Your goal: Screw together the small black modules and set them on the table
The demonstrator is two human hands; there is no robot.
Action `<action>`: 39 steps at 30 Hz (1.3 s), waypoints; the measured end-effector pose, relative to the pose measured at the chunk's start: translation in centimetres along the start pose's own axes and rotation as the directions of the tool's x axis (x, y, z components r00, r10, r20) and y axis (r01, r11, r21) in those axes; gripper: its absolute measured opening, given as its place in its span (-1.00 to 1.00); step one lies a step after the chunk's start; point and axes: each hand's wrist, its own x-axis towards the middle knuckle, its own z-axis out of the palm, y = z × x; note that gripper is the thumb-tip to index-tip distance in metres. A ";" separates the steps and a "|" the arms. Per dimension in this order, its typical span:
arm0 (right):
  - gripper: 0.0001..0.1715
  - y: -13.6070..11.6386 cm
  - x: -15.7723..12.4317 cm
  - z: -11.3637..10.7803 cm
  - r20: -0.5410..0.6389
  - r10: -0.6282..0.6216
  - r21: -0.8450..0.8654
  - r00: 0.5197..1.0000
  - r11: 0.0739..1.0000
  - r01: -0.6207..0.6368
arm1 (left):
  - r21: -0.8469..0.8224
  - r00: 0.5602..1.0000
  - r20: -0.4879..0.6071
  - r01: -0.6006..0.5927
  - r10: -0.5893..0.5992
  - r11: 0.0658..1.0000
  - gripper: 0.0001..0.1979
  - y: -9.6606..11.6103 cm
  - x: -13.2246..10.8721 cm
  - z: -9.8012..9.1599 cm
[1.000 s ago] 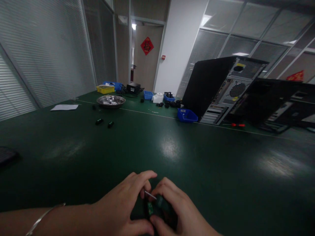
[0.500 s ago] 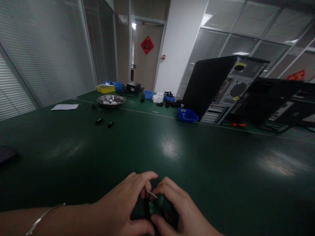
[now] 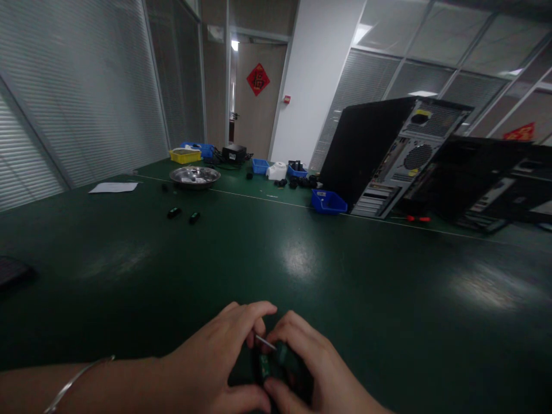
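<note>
- Tool (image 3: pixel 280 352), bottom centre of the frame, gripped in the right hand (image 3: pixel 319 365): best kept steady, thin metal shaft (image 3: pixel 265 343) under light pressure.
- Small dark part (image 3: pixel 264 363), just below the shaft: keep it braced.
- Left hand (image 3: pixel 215 351) curled beside it; whether it grips, I cannot tell.
- Shaft tip hidden at the left fingers; right thumb obscures the part's near end.

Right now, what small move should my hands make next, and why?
I would perhaps ease the left hand slightly away from the metal shaft: the shaft's far end lies close to that hand's fingers, while the right hand grips the dark handle beside a small green part.
</note>
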 end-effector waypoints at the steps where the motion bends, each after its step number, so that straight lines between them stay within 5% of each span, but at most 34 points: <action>1: -0.64 0.0 0.0 0.0 -0.004 -0.002 0.000 1.000 1.000 0.002 | 0.000 1.000 -0.004 -0.004 0.004 1.000 -0.17 -0.1 0.0 0.0; 39: -0.68 0.5 0.0 0.1 0.009 -0.040 0.023 0.999 0.999 0.040 | -0.050 0.995 0.025 0.097 -0.096 0.994 -0.22 0.9 0.2 -0.5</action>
